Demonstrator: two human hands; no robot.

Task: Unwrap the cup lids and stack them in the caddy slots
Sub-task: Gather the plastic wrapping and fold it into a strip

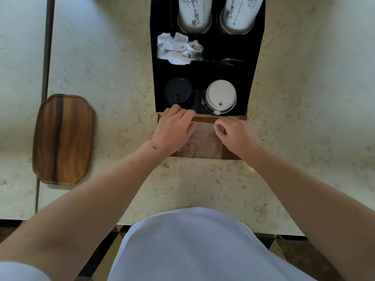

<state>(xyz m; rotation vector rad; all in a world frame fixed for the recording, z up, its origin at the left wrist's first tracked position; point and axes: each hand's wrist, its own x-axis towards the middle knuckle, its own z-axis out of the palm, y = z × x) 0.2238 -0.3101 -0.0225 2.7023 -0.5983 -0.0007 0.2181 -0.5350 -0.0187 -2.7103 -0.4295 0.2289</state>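
Status: both front caddy slots are loaded. The black caddy (253,78) stands on the marble tabletop (304,118). Its near-left slot holds a stack of black cup lids (178,91); its near-right slot holds a stack of white cup lids (220,96). Each stack sits upright within its own slot. No further wrapped lids are visible anywhere on the tabletop.

Remaining item: a clear plastic wrapper (203,142) lies flat just in front of the caddy, on a wooden base that projects from under the caddy's near edge. The wrapper appears empty, though its transparency makes this hard to confirm.

Hand state: the left hand (172,128) lies with fingers extended, pressing on the left side of the wrapper, with its fingertips reaching the caddy's near rim below the black lids. The right hand (236,132) has its fingers curled at the wrapper's far-right corner and appears to pinch the film there.

Assessment: unwrapping and stacking look largely complete. What is left, as judged from this layout, is disposal of the empty wrapper.

Other contents: two stacks of printed paper cups (194,13) occupy the rear slots, and crumpled white paper (176,48) fills a middle compartment. A wooden tray (63,138) rests well apart to the left.
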